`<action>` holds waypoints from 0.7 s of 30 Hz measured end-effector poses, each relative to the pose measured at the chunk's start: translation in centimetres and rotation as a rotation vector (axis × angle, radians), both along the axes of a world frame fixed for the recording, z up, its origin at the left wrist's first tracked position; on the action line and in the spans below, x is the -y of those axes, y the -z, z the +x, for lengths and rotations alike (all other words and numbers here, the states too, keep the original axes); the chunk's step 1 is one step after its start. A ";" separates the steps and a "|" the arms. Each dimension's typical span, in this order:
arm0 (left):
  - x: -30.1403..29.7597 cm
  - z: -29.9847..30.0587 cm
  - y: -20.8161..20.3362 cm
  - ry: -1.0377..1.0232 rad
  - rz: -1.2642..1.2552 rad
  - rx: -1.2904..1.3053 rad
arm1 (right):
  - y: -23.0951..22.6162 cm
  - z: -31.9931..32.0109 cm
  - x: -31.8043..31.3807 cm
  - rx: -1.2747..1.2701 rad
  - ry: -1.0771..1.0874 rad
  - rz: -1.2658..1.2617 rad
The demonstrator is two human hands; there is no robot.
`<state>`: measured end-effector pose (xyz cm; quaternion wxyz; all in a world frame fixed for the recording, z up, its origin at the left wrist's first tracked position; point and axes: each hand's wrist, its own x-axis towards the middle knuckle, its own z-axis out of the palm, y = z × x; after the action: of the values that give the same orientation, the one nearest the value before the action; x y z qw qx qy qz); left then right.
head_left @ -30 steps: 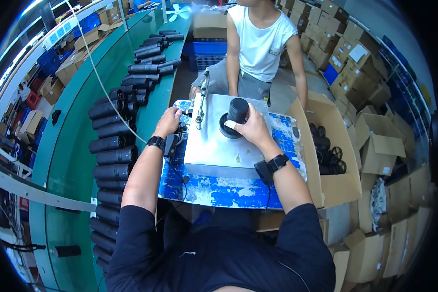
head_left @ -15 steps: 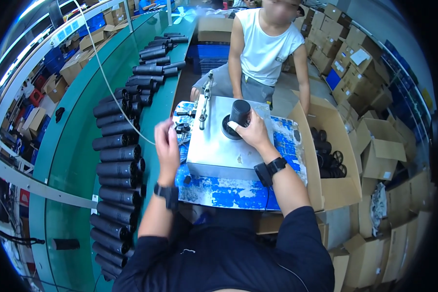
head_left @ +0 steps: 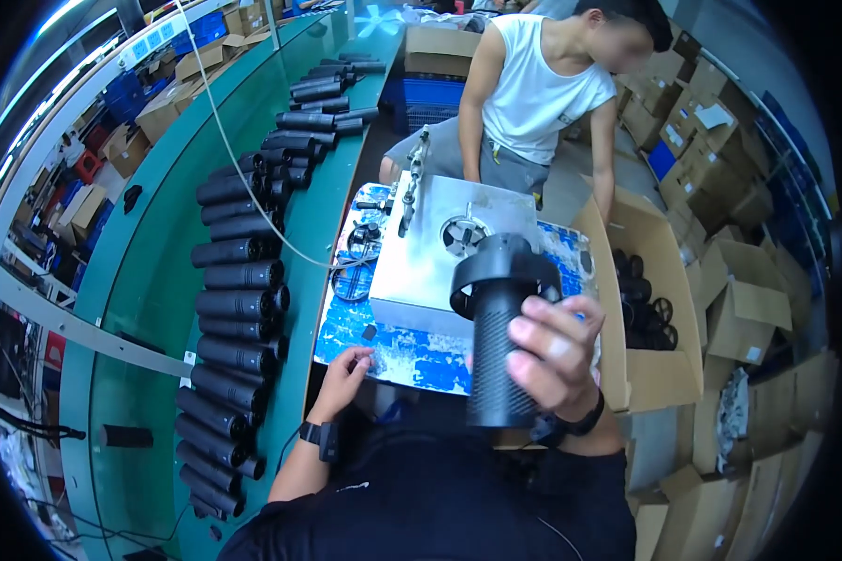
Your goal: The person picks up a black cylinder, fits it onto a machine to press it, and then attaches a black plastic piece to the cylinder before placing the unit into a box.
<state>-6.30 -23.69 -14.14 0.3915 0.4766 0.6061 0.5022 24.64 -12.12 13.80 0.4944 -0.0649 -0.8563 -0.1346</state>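
Note:
My right hand [head_left: 561, 360] is wrapped round a black cylinder [head_left: 503, 360] with a textured grip and a wide ring collar at its upper end. It is held up close, in front of the metal box [head_left: 421, 280]. On the box's top, a round fixture [head_left: 463, 236] with dark jaw-like segments lies uncovered. My left hand [head_left: 342, 379] is by the table's front left edge, fingers loosely bent and apart, with nothing visible in them. A small black piece [head_left: 369, 332] lies on the worn blue table [head_left: 421, 360] just beyond it.
Many black cylinders [head_left: 239, 304] lie in a row on the green conveyor [head_left: 159, 280] at left. A black wheel [head_left: 352, 282] and a metal lever mechanism [head_left: 412, 182] are left of the box centre. A carton [head_left: 664, 374] with black parts stands right. A person [head_left: 543, 93] faces me.
My right hand has lifted the black cylinder off the box's fixture and brought it nearer, collar up. My left hand has moved down toward the table's front edge. The person has leaned rightward.

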 end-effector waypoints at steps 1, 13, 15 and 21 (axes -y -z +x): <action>-0.2 0.3 0.4 0.039 -0.025 -0.020 | 0.4 0.5 0.5 0.001 0.024 0.001; 9.0 -3.3 -14.3 -0.234 0.206 -0.204 | 2.8 -1.8 1.1 -0.013 -0.054 -0.103; 12.5 -4.7 -18.5 -0.389 0.285 -0.275 | 3.8 -1.8 2.6 -0.046 -0.067 -0.222; 21.6 -18.7 -21.9 -1.197 0.298 -0.511 | 9.3 -0.9 4.6 0.298 -0.145 -1.055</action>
<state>-25.03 -45.26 7.72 -0.1809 0.2110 0.7638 0.5826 23.76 -16.75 4.50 0.2766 -0.2249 -0.8705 0.3392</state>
